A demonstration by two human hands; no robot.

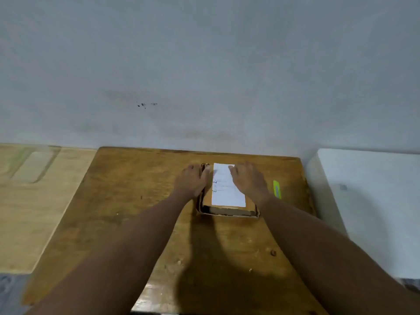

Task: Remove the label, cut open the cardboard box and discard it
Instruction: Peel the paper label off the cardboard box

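A small flat cardboard box (227,209) lies on the wooden table (136,201) near its far edge. A white paper label (223,192) covers most of the box's top. My left hand (192,180) presses against the box's left side, thumb on the top edge. My right hand (248,178) rests on the right part of the label, fingers spread toward its far corner. A yellow-green utility knife (277,189) lies on the table just right of my right hand.
A grey wall rises right behind the table. A lighter wooden surface (34,201) adjoins the table on the left. A white surface (368,201) stands on the right.
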